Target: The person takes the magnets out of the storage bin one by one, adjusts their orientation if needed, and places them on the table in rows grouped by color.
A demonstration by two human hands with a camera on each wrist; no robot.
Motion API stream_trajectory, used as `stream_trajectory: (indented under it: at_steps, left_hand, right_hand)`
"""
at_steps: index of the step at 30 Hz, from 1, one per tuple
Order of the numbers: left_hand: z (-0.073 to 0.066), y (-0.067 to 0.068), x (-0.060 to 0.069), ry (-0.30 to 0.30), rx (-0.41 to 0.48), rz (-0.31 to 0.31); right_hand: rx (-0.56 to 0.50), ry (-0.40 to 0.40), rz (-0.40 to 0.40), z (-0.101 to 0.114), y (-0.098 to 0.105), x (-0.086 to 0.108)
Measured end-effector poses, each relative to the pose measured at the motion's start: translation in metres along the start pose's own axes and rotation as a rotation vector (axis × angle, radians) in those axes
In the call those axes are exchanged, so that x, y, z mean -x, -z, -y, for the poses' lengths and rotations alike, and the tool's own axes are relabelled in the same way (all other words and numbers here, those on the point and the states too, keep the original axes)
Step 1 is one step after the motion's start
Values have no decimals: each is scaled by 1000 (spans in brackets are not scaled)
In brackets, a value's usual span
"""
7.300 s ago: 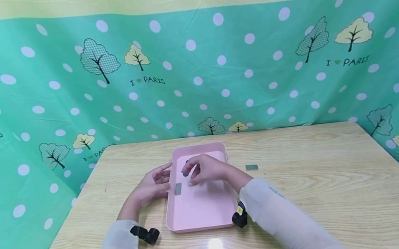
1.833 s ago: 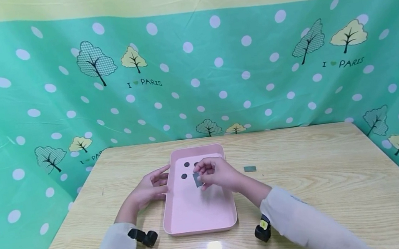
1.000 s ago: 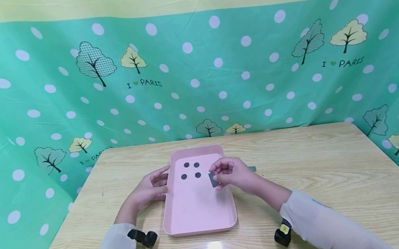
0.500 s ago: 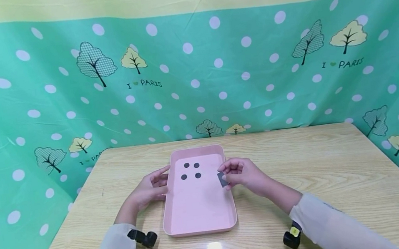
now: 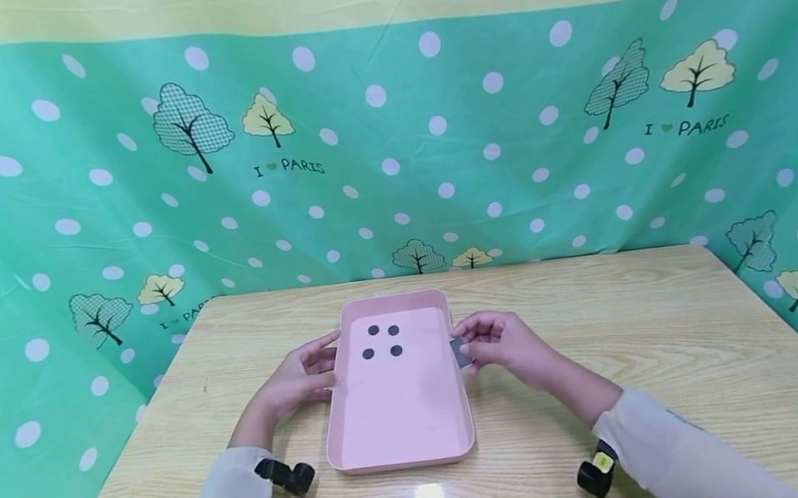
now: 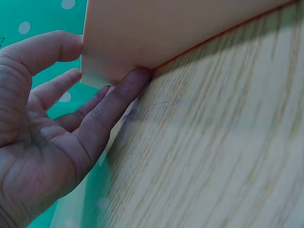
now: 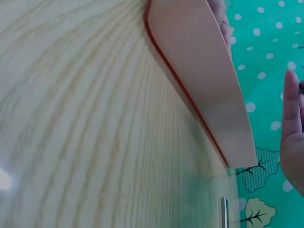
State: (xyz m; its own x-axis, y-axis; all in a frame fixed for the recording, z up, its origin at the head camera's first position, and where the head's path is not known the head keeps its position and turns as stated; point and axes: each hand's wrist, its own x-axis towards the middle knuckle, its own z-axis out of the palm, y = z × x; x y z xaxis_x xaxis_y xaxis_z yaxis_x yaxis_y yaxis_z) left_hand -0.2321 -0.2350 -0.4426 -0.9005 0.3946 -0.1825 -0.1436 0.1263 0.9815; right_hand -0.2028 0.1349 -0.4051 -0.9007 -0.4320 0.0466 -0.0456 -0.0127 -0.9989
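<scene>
My left hand (image 5: 302,375) steadies the left side of a pink tray (image 5: 400,425), its fingers extended. In the left wrist view, the fingertips (image 6: 137,78) of that hand touch the tray's outer wall. Thumb and fingers of my right hand (image 5: 506,344) pinch a small dark grey rectangular plate (image 5: 460,352), tilted over the tray's right rim. Only the edge of the right hand (image 7: 292,128) shows in the right wrist view. Several small black discs (image 5: 396,350) lie in two rows on the tray floor, towards its far end.
A second thin rectangular plate (image 7: 223,211) lies on the wooden table (image 5: 645,334), right of the tray; in the head view my right hand hides it. A green dotted curtain (image 5: 363,203) hangs behind the table. Wrist cameras (image 5: 596,477) sit on both sleeves.
A grey plate that lay by the tray's left wall is gone from there. My right hand has carried the pinched plate from mid-tray to the right rim, uncovering the discs. My left hand stays put.
</scene>
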Motion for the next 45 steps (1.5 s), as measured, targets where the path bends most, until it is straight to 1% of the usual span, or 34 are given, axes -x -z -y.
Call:
stream_trajectory:
  at_steps: [5, 9, 19, 26, 36, 45]
  left_hand:
    - [0, 0, 0, 0, -3, 0]
    - [-1, -1, 0, 4, -3, -4]
    - [-1, -2, 1, 14, -3, -13]
    - [-1, -2, 1, 15, -3, -12]
    - [-2, -4, 0, 28, -2, -28]
    - [-3, -4, 0, 30, -5, -31]
  right_hand:
    - [19, 13, -7, 2, 7, 2]
    - [46, 5, -14, 5, 12, 5]
    - [88, 3, 9, 7, 27, 13]
    - [95, -7, -10, 5, 37, 19]
    - [171, -41, -49, 3, 55, 27]
    - [178, -41, -48, 0, 74, 35]
